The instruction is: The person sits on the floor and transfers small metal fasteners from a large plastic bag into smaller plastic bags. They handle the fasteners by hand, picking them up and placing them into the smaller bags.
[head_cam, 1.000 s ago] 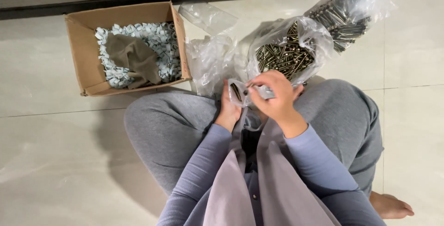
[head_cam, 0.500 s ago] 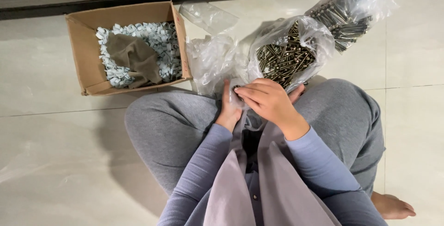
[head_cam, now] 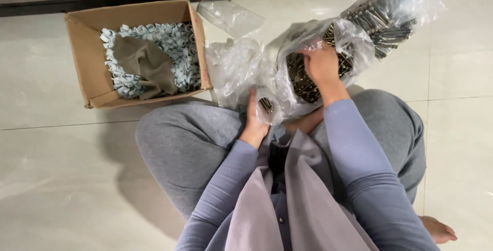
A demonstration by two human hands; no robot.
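Person seated cross-legged on pale floor tiles, viewed from above. Right hand is reached forward into the open mouth of a large clear plastic bag of screws; fingers are curled down among the dark screws, but whether any are pinched between them cannot be told, since the fingertips are buried in the heap. Left hand sits near the knee, closed around a small clear bag that has a few screws in its bottom; the thumb lies along the bag's left edge and the bag's mouth faces up toward the big bag. The small bag rests just beside and below the big bag's lower left edge, the two plastics touching or nearly so. A second bag of longer screws lies beyond, at upper right, against the big bag. Loose empty clear bags are bunched to the left of the left hand. Further left stands an open cardboard box holding pale blue-white plastic clips with a brown cloth lying on top of them.
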